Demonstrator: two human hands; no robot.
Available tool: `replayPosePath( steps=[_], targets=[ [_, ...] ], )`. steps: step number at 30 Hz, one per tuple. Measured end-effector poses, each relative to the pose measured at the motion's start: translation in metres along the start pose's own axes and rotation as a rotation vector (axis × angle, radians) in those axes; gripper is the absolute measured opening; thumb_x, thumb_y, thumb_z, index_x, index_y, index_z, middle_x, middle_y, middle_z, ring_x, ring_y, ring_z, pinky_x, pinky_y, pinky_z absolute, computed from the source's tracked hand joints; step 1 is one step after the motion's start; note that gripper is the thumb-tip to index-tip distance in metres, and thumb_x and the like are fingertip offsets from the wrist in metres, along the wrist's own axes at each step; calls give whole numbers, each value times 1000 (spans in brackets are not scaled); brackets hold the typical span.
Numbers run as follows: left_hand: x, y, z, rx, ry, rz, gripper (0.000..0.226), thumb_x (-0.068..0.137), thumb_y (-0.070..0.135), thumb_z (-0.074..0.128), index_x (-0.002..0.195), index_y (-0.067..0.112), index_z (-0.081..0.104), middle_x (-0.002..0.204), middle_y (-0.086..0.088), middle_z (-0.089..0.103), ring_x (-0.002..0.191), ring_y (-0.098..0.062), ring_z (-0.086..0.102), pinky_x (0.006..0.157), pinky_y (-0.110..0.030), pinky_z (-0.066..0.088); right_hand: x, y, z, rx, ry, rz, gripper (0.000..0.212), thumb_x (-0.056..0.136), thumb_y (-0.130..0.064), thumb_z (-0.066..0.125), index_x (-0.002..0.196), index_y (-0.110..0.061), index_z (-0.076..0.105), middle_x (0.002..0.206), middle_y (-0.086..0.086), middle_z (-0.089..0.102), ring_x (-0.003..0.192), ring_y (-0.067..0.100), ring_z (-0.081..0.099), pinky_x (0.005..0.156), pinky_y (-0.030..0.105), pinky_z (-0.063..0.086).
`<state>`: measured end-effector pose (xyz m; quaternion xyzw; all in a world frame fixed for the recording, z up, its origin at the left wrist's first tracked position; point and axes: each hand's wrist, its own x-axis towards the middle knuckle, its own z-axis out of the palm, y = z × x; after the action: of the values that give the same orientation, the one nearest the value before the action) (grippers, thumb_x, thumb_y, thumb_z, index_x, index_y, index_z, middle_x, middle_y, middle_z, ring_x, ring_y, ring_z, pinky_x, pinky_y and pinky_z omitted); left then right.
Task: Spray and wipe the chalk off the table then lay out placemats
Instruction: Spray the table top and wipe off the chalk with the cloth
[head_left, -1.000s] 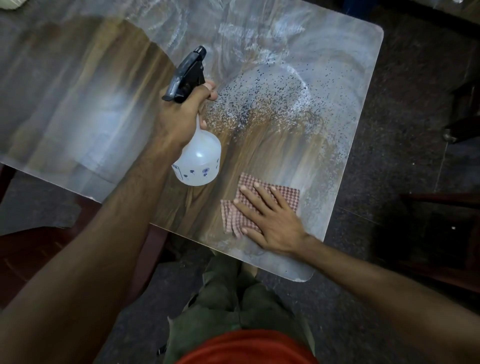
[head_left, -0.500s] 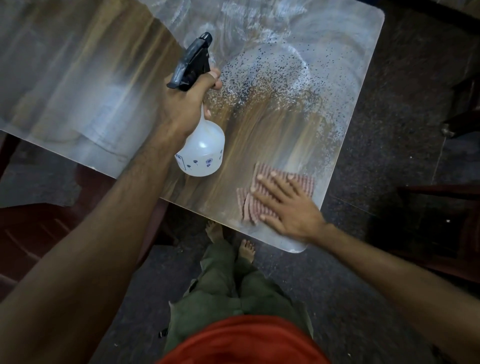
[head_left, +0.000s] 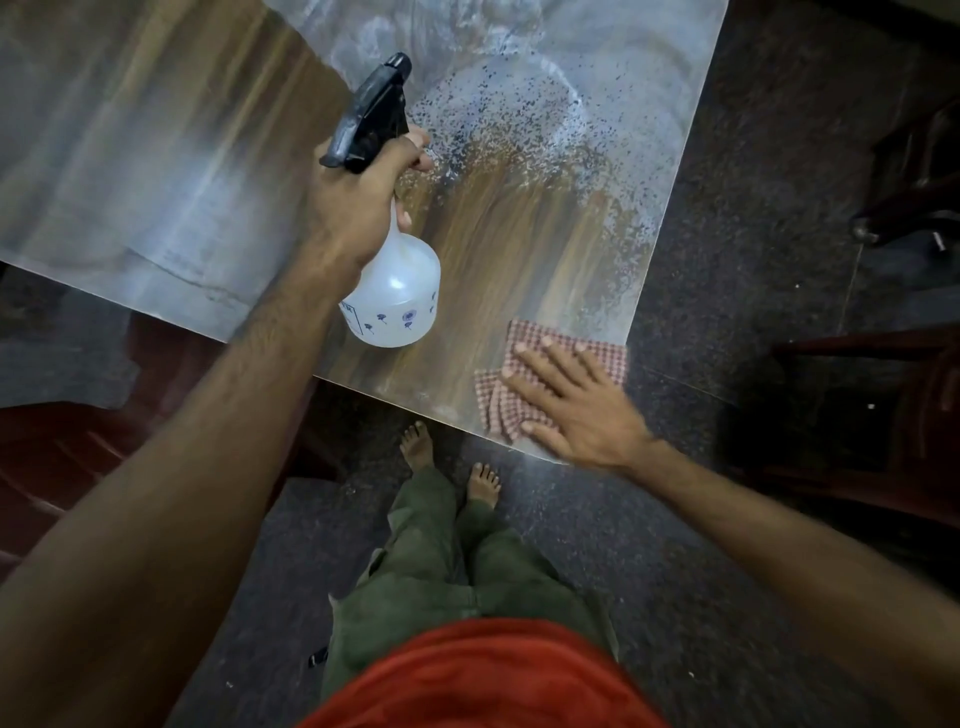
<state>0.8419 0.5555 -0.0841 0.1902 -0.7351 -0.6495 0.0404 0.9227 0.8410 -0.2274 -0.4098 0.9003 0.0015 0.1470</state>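
A wooden table (head_left: 156, 171) fills the upper part of the view, with whitish chalk smears (head_left: 519, 62) and spray droplets across its far right area. My left hand (head_left: 353, 208) grips the neck of a white spray bottle (head_left: 397, 291) with a black trigger head, held above the table and aimed away from me. My right hand (head_left: 576, 405) presses flat, fingers straight, on a red-and-white checked cloth (head_left: 524, 343) at the table's near right corner. The cloth reaches the table's right edge.
Dark speckled floor (head_left: 753, 260) surrounds the table. A dark red chair (head_left: 62, 457) stands at the left under the table edge. Dark wooden furniture (head_left: 883, 405) sits at the right. My bare feet (head_left: 415, 447) stand just below the near edge.
My right hand has slid the cloth to the right and toward the near corner of the table. The bottle stays raised in my left hand, little changed.
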Motion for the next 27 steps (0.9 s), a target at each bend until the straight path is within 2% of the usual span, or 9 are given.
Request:
replayPosePath(
  steps=[3, 6, 8, 12, 15, 19, 21, 23, 27],
  targets=[
    [-3, -2, -1, 6, 5, -1, 44, 80, 42, 64, 112, 13, 69, 89, 6, 74, 46, -16, 48, 54, -26, 46, 21, 42, -14, 55, 8, 222, 64, 98, -63, 8, 155, -36, 1, 164, 2, -4, 151, 27, -2, 120, 52, -4],
    [-5, -3, 0, 7, 14, -5, 42, 80, 41, 64, 110, 13, 70, 88, 5, 73, 45, -17, 48, 53, -27, 46, 51, 53, -22, 57, 83, 371, 66, 98, -63, 12, 157, -33, 9, 165, 1, 2, 152, 27, 1, 121, 51, 3],
    [-5, -3, 3, 6, 16, -10, 41, 81, 40, 63, 110, 12, 70, 89, 4, 73, 45, -16, 48, 53, -27, 46, 59, 34, -23, 58, 91, 364, 67, 98, -63, 12, 157, -31, 9, 165, 3, 1, 151, 27, -2, 121, 52, 2],
    [-2, 4, 9, 17, 22, -6, 44, 81, 41, 63, 113, 11, 69, 88, 6, 73, 45, -16, 49, 53, -25, 46, 29, -22, -8, 54, 46, 121, 67, 99, -61, 17, 157, -29, 8, 165, 4, -4, 151, 25, -6, 121, 52, 0],
    [2, 8, 8, 5, 24, -4, 36, 82, 39, 64, 107, 15, 71, 87, 6, 73, 47, -17, 48, 54, -26, 47, 15, -14, -3, 48, 6, 23, 66, 98, -62, 21, 157, -32, 10, 165, 1, -1, 152, 24, -3, 121, 52, 3],
    [9, 6, 4, 4, 35, -3, 30, 86, 36, 64, 108, 16, 70, 94, 0, 74, 46, -12, 48, 53, -25, 47, 60, 53, -24, 109, 40, 249, 67, 96, -65, 8, 156, -35, 5, 164, 2, -3, 151, 27, -2, 121, 54, 2],
    [13, 3, 3, 18, 50, -2, 28, 90, 31, 64, 111, 14, 70, 99, -6, 73, 45, -8, 49, 52, -22, 47, 92, 86, -36, 134, 89, 421, 67, 96, -64, 10, 156, -35, 5, 165, 1, -2, 151, 28, 0, 121, 51, 0],
    [19, 0, 0, 46, 59, 0, 24, 93, 29, 62, 111, 16, 70, 98, -1, 73, 44, -9, 49, 52, -22, 47, 123, 101, -46, 153, 104, 512, 67, 97, -62, 14, 157, -33, 5, 165, 1, -3, 151, 28, -1, 121, 51, -1],
    [33, -1, -2, 65, 69, 12, 17, 95, 25, 60, 107, 17, 69, 92, 5, 72, 43, -12, 48, 52, -22, 47, 156, 70, -52, 115, 88, 426, 68, 97, -63, 8, 157, -31, 2, 164, 4, -6, 151, 29, -5, 121, 53, -1]
  ],
)
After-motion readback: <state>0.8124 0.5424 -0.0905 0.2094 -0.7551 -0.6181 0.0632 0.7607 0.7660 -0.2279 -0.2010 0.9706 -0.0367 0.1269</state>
